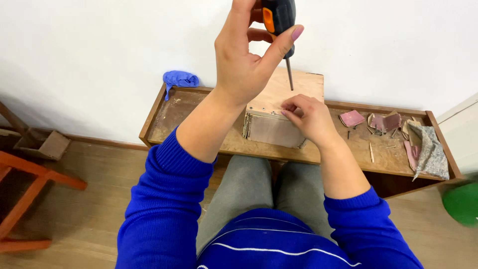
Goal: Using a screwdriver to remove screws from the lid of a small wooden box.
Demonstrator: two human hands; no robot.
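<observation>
The left hand (249,55) was raised high, near the top edge of the view, with its fingers and thumb wrapped shut around the black-and-orange handle of a screwdriver (280,30). The tool's thin metal shaft pointed down, its tip hanging just above a pale plywood panel (294,89). The right hand (308,117) lay lower and to the right, fingers curled together and pressed down on the near edge of that panel, where it met a darker, worn wooden piece (271,130); whether anything small was pinched between the fingertips could not be told.

Both pieces sat on a low wooden shelf (199,117) with a raised rim, standing against a white wall. At the far left corner of the shelf lay a crumpled blue cloth (180,78). On the right part were pink sandpaper scraps (352,118), small wooden splinters, and a grey rag (430,152) at the right end. A red wooden frame (30,189) stood on the floor at the left, and a green object (463,203) showed at the right edge.
</observation>
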